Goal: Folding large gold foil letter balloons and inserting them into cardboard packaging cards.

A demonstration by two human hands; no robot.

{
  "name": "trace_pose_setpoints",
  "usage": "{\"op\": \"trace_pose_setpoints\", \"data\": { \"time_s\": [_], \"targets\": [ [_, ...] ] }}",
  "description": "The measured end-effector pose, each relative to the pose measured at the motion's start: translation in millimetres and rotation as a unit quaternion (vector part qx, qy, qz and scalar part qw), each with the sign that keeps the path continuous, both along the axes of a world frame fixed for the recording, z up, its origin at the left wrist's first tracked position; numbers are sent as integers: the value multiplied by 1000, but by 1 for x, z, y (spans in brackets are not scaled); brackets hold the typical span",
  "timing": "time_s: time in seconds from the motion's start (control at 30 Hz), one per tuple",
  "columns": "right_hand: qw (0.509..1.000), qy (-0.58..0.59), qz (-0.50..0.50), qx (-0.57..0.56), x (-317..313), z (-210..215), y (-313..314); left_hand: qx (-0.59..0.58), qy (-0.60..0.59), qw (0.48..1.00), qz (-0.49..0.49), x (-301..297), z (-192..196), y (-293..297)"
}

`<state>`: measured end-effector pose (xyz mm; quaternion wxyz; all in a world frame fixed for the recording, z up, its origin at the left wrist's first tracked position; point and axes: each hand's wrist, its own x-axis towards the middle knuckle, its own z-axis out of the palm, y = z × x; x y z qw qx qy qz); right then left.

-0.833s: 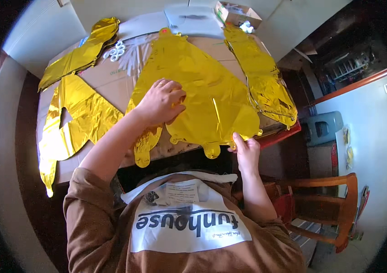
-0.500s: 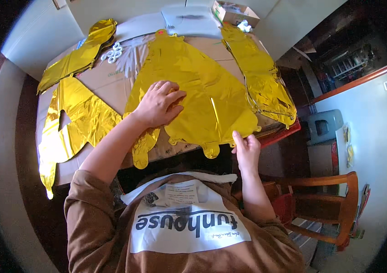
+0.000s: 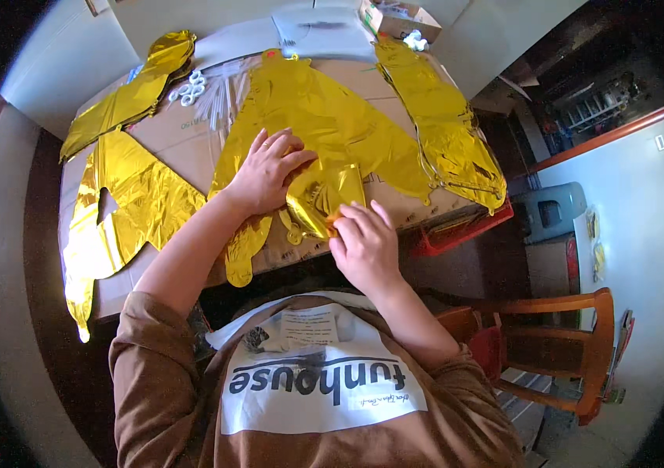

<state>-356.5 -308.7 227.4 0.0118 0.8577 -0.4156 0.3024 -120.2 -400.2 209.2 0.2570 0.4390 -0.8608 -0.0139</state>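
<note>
A flat, uninflated gold foil balloon (image 3: 301, 101) lies in the middle of the cardboard-covered table. My left hand (image 3: 265, 171) presses on its centre with bent fingers, whose tips are partly hidden by the foil. My right hand (image 3: 367, 242) pinches the balloon's near edge between thumb and fingers. That near right part is lifted and folded over toward my left hand, showing a shiny crumpled fold. Beside my left forearm lies another flat gold foil balloon (image 3: 145, 183) with a hole in it.
Gold foil stacks lie at the back left (image 3: 117, 101) and right (image 3: 445, 117). White rings (image 3: 187, 90) and clear straws (image 3: 223, 90) sit behind. An open box (image 3: 400, 22) stands at the back. A red crate (image 3: 464, 234) is below the right edge; a wooden chair (image 3: 550, 347) stands nearby.
My right hand has moved left and inward, carrying the balloon's near right edge up and over into a fold. Cardboard shows where that edge lay. My left hand stays nearly in place.
</note>
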Motion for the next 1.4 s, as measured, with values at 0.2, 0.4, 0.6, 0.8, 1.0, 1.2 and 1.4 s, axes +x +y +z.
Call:
{"op": "trace_pose_setpoints", "data": {
  "time_s": [0.2,0.4,0.6,0.8,1.0,1.2,1.4],
  "targets": [
    [969,-105,150,165,-25,21,-14,6,13,1000,6,0,-1,2],
    [997,-12,61,46,-61,-1,-61,22,-1,1000,2,0,3,3],
    [991,49,116,54,-46,-8,-66,14,5,1000,-3,1,-1,0],
    [991,35,120,50,-48,-9,-69,11,3,1000,4,1,-1,1],
    [992,47,108,40,-53,-13,-72,20,3,1000,-2,0,1,0],
    [992,75,94,24,-50,-13,-71,9,5,1000,3,0,0,1],
    [991,97,91,16,-47,-11,-69,20,11,1000,5,1,2,1]
  ]
}}
